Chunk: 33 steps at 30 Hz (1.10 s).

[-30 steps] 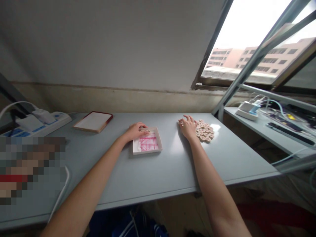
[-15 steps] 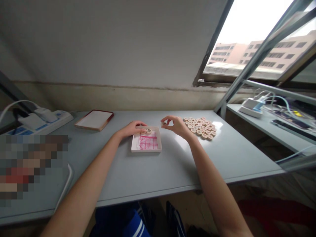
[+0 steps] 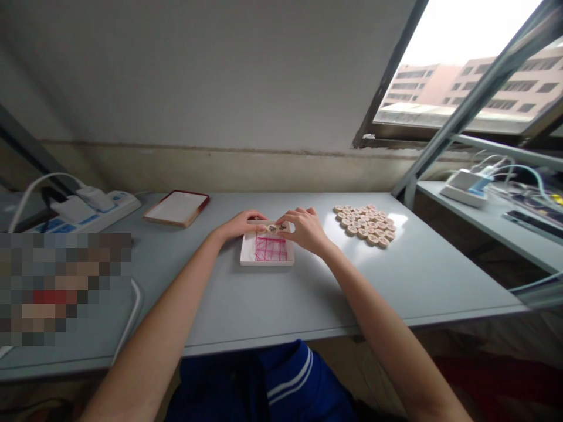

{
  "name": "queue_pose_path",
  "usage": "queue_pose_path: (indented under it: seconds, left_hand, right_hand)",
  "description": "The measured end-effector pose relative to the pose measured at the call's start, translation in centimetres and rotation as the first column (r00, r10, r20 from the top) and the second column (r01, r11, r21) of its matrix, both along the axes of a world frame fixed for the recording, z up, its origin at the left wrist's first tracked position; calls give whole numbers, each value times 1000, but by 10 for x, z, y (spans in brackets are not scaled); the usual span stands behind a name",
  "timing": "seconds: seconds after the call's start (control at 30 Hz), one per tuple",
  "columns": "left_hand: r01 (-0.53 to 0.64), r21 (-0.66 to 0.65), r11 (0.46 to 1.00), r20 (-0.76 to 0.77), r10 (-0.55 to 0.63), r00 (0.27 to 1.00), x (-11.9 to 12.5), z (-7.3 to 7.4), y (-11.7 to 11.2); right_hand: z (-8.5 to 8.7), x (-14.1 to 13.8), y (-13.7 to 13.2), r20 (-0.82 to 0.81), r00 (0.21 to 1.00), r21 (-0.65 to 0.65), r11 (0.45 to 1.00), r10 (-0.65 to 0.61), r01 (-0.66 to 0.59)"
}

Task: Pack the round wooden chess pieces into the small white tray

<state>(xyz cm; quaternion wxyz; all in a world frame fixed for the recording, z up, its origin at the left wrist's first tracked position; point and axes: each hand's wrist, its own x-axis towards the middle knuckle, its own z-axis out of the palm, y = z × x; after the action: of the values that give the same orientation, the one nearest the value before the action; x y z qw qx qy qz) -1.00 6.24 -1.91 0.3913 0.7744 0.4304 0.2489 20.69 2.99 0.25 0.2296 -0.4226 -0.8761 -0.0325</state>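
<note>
A shallow white box [image 3: 266, 261] lined with a paper of pink grid lines lies on the grey table [image 3: 281, 299]. My left hand [image 3: 240, 224] rests on the box's far left corner, fingers curled over its rim, beside a round wooden piece [image 3: 271, 228] lying in the box. My right hand [image 3: 304, 230] is at the box's far right edge, thumb and fingers pinched on a second wooden piece [image 3: 282, 226]. A cluster of several round wooden pieces [image 3: 366, 225] lies flat on the table to the right.
A red-edged box lid [image 3: 176, 208] lies at the back left. A power strip [image 3: 74, 212] with plugs and white cables sits at the far left. A metal frame post [image 3: 409, 187] and a side shelf [image 3: 492, 220] with chargers and cables stand to the right.
My right hand left the cluster of pieces, picked one up and carried it left to the white box. My left hand stayed on the box's corner.
</note>
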Motion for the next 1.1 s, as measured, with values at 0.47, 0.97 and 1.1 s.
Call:
queue_pose_path:
  seconds: [0.47,0.97,1.1]
  left_hand:
    - [-34,-23,999,-2,34,999,3,3,-4]
    - [-97,136,986,-200,123,972,12,9,-4]
    - [-162,132,978,-193,186,963,18,4,-4]
  right_hand:
    - [-3,-7,-1,71,993,91,992,-91,84]
    - [-7,-7,1,82,986,146,980,-147,134]
    - [-6,-4,2,78,985,119,982,-157,147]
